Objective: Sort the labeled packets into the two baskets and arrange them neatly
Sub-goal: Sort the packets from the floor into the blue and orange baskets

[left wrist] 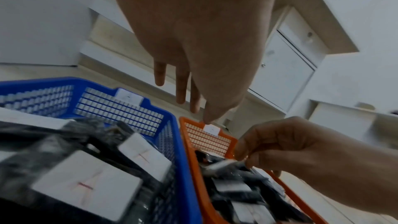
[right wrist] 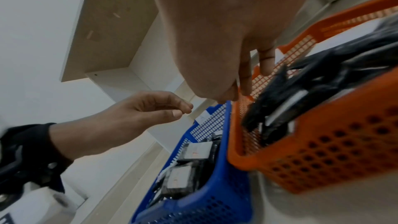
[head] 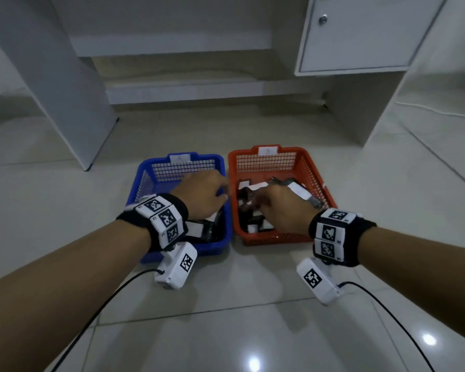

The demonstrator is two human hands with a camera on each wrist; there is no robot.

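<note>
A blue basket (head: 145, 181) labelled A and an orange basket (head: 275, 237) labelled B stand side by side on the floor. Both hold dark packets with white labels: those in blue (left wrist: 86, 185) marked A, those in orange (head: 253, 222) piled loosely. My right hand (head: 277, 208) hovers over the orange basket and pinches one dark packet (head: 300, 193), which sticks out to the right of the fingers. My left hand (head: 220, 196) hangs over the blue basket's right rim, fingers relaxed, holding nothing. In the left wrist view its fingers (left wrist: 181, 89) point down, bare.
A white desk stands behind the baskets, with a side panel (head: 65, 103) at left and a locked cabinet door (head: 360, 36) at right. A white cable (head: 427, 110) runs along the tiled floor at far right. Black wrist cables trail toward me.
</note>
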